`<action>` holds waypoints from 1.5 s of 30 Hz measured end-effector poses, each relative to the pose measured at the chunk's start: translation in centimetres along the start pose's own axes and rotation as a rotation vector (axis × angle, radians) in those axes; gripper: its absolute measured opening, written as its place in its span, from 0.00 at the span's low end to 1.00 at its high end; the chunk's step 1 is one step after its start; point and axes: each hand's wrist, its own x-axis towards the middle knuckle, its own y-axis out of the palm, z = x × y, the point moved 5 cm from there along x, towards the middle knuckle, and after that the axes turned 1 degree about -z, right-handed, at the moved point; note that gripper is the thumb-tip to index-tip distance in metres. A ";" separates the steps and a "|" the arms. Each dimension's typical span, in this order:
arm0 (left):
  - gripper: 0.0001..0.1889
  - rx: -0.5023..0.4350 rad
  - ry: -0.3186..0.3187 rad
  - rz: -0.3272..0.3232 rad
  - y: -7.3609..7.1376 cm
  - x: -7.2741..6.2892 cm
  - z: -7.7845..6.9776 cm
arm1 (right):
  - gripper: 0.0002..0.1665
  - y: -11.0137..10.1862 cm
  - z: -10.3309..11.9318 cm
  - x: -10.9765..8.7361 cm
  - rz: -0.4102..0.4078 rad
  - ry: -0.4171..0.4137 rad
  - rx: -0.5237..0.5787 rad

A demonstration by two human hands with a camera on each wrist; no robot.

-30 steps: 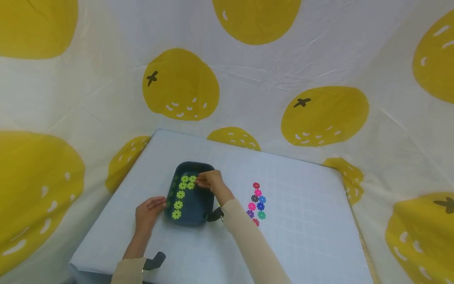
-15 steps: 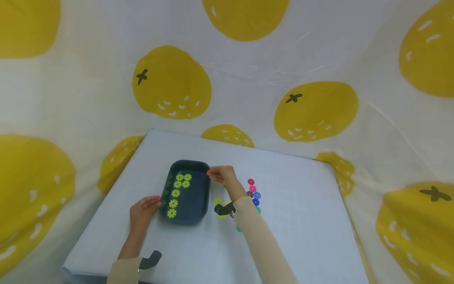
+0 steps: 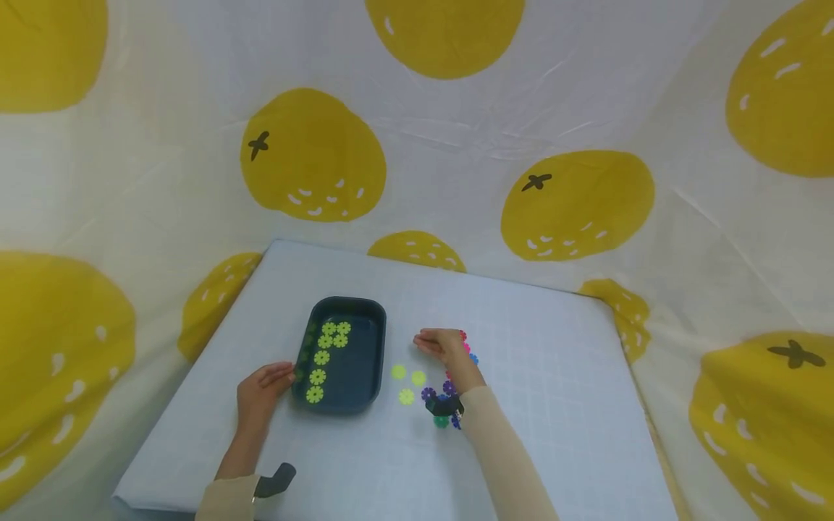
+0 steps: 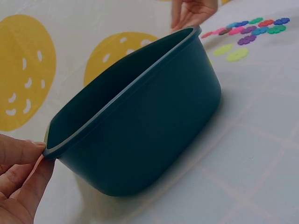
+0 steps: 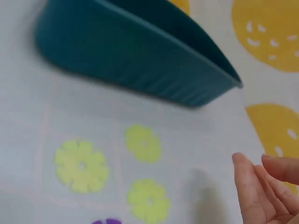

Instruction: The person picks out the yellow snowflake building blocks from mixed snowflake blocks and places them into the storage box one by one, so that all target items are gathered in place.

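Note:
A dark teal plastic bin (image 3: 355,376) sits on the table at left of centre. Several yellow-green flower-shaped discs (image 3: 322,357) lie inside it in an L-like row along its left side. My left hand (image 3: 257,391) pinches the bin's left rim between thumb and fingers, as the left wrist view shows. My right hand (image 3: 449,352) hovers right of the bin, fingers fairly straight, thumb apart from them in the right wrist view, nothing held. Three yellow-green flower discs (image 5: 81,165) lie on the cloth between the bin and that hand.
Several discs in purple (image 3: 449,388), green (image 3: 441,421), pink, red and blue lie under and around my right wrist, partly hidden by it. A pale checked cloth (image 3: 554,405) covers the table. A fruit-printed curtain (image 3: 456,145) hangs behind it.
My right hand has left the bin's inside, passed its right rim and moved right over the table. The left hand stays at the rim. The view has shifted slightly.

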 end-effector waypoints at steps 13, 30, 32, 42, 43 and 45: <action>0.17 0.023 0.001 0.004 0.1 -0.1 -0.2 | 0.18 -4.8 -3.6 -0.3 -0.109 0.078 -0.025; 0.17 -0.020 -0.003 -0.004 0.1 0.2 0.1 | 0.17 -4.0 -4.1 -3.0 -0.257 -0.177 -0.600; 0.17 -0.029 -0.001 -0.007 0.1 0.2 0.1 | 0.16 -3.5 -4.1 -3.2 -0.233 -0.226 -0.647; 0.17 -0.027 -0.002 0.001 0.0 0.1 0.1 | 0.10 -1.4 -4.3 -4.6 -0.206 -0.358 -0.865; 0.17 -0.026 -0.003 0.003 0.0 0.1 0.0 | 0.10 -1.2 -4.4 -4.7 -0.204 -0.363 -0.885; 0.17 -0.027 -0.003 0.006 0.0 0.1 0.0 | 0.10 -0.9 -4.5 -5.0 -0.197 -0.365 -0.914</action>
